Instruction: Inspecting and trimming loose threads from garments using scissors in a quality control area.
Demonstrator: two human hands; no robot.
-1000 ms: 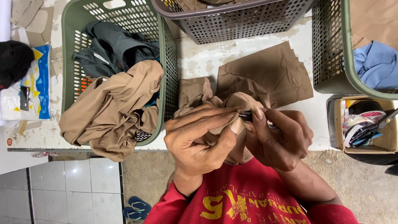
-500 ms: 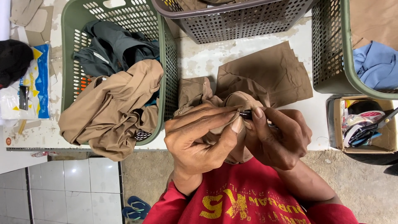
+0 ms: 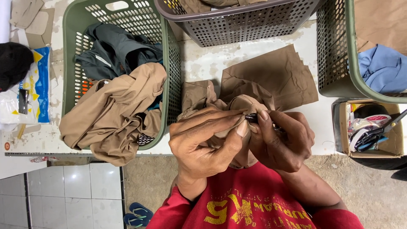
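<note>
My left hand [image 3: 203, 140] pinches a bunched fold of a brown garment [image 3: 271, 78] close to my chest. The rest of that garment lies spread on the white table [image 3: 203, 63] beyond my hands. My right hand [image 3: 282, 140] is closed around a small dark metal tool [image 3: 252, 117], its tip pressed against the fold between my two thumbs. What kind of tool it is cannot be made out. The cloth under my fingers is mostly hidden.
A green basket [image 3: 167, 55] at left holds dark and tan clothes, one tan piece [image 3: 114, 114] hanging over its rim. A grey basket [image 3: 237, 21] stands at the back, another green basket [image 3: 339, 51] with blue cloth at right. A cardboard box [image 3: 396, 144] holds scissors and tape.
Almost nothing differs; both hands stay on the fold, with only slight finger movement at the tool's tip.
</note>
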